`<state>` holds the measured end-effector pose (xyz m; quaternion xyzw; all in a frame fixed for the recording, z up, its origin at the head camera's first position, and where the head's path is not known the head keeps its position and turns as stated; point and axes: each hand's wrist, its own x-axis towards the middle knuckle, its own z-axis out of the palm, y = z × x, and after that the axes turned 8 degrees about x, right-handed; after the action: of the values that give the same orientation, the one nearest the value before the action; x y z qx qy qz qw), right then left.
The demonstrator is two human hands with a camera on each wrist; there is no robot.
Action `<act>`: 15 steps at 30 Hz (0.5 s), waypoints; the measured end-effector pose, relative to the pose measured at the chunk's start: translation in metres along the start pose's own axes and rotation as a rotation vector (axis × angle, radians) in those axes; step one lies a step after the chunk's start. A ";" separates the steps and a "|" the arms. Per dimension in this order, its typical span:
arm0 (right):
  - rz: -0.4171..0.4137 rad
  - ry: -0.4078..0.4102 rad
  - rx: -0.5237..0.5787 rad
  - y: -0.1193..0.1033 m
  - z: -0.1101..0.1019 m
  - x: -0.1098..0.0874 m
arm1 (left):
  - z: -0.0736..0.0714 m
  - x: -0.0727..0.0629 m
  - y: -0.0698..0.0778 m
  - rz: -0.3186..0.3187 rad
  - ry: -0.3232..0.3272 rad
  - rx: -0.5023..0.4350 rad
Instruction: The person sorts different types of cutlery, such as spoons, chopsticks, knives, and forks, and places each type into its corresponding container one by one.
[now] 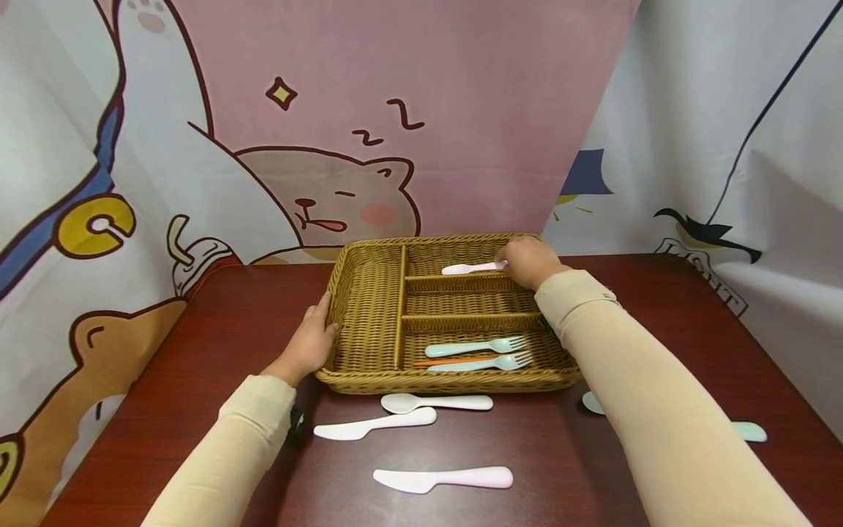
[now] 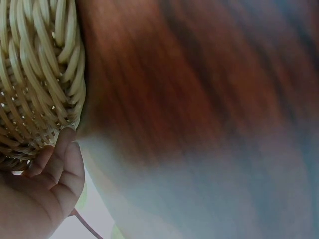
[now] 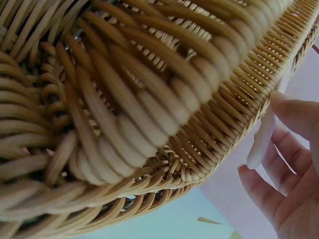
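A tan woven basket (image 1: 366, 379) with dividers stands on the table. My left hand (image 1: 309, 340) holds its left rim, thumb at the top edge; in the left wrist view its fingers (image 2: 70, 164) touch the outer wicker. Over the far right compartment, my right hand (image 1: 530, 260) pinches one end of a pale pink knife (image 1: 461, 269), whose other end points left. The right wrist view shows the thumb and fingers around the knife's rounded end (image 3: 260, 144). In the near right compartment lie two pale blue forks (image 1: 461, 348) and a thin orange stick (image 1: 448, 361).
Before the basket lie a white spoon (image 1: 435, 402), a white knife (image 1: 375, 424) and a knife with a pink handle (image 1: 448, 479). Pale green cutlery (image 1: 749, 432) lies partly under my right forearm. A printed curtain (image 1: 474, 124) hangs behind the table (image 1: 230, 322).
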<state>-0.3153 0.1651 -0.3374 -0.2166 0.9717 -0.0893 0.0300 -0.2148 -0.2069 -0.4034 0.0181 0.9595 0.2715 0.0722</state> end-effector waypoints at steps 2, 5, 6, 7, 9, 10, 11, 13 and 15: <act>-0.002 -0.011 0.005 0.000 0.000 0.001 | 0.000 0.000 0.000 -0.004 -0.004 -0.005; -0.005 -0.022 0.023 -0.001 -0.001 0.001 | 0.001 0.001 -0.001 -0.007 -0.008 -0.009; -0.005 -0.024 0.030 0.000 -0.001 0.000 | 0.001 0.001 -0.001 -0.007 -0.008 -0.010; -0.007 -0.024 0.036 0.000 -0.001 0.000 | 0.001 0.001 -0.001 -0.007 -0.008 -0.011; -0.006 -0.024 0.049 0.000 -0.001 0.001 | 0.001 0.001 0.000 -0.007 -0.006 -0.011; -0.004 -0.026 0.058 0.000 -0.001 0.001 | 0.000 0.001 -0.001 -0.007 -0.005 -0.011; 0.003 -0.028 0.068 0.001 0.000 0.002 | 0.000 0.001 -0.001 -0.006 -0.004 -0.010; 0.015 -0.033 0.088 0.001 0.001 0.003 | 0.000 0.001 -0.001 -0.006 -0.001 -0.007; 0.035 -0.040 0.107 0.001 0.002 0.004 | 0.000 0.001 -0.001 -0.005 0.000 -0.005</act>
<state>-0.3194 0.1640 -0.3398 -0.1994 0.9684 -0.1363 0.0623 -0.2158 -0.2079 -0.4042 0.0155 0.9590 0.2735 0.0730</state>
